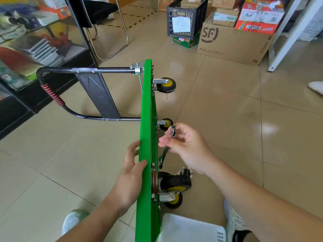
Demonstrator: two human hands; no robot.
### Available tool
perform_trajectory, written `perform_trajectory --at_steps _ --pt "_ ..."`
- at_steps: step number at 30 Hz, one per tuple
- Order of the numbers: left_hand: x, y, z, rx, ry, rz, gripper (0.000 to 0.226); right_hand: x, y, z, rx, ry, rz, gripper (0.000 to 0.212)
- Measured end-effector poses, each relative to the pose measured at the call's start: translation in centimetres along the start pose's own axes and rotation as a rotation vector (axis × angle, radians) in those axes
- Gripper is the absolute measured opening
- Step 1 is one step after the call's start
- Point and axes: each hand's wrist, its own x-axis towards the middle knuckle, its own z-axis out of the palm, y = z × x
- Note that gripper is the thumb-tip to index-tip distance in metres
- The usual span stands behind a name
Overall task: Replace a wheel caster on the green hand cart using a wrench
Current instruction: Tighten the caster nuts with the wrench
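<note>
Standing on edge: green cart [146, 110], black-and-yellow casters [166, 85]

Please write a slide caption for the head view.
Left hand grips the upended green cart; right hand holds a wrench near its casters.

Single view, head-worn, wide-angle. Faces forward and steeply down onto the tiled floor [227, 119]. Close range: left hand [130, 173] and right hand [185, 147] fill the lower middle, both forearms entering from the bottom edge. Cart [146, 119] at centre, seen edge-on. Cardboard box [232, 44] far off, near the top.
</note>
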Motion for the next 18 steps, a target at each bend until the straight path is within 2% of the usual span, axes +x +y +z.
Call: perform_trajectory --at_steps 5,18 --pt "1.2 0.0 -0.1 -0.055 0.000 -0.043 0.041 1.1 0.9 0.7 0.000 -0.040 0.044 0.012" --pt "0.8 -0.3 -0.1 0.010 -0.026 -0.037 0.049 1.7 1.8 1.1 0.024 -0.031 0.063 0.010"
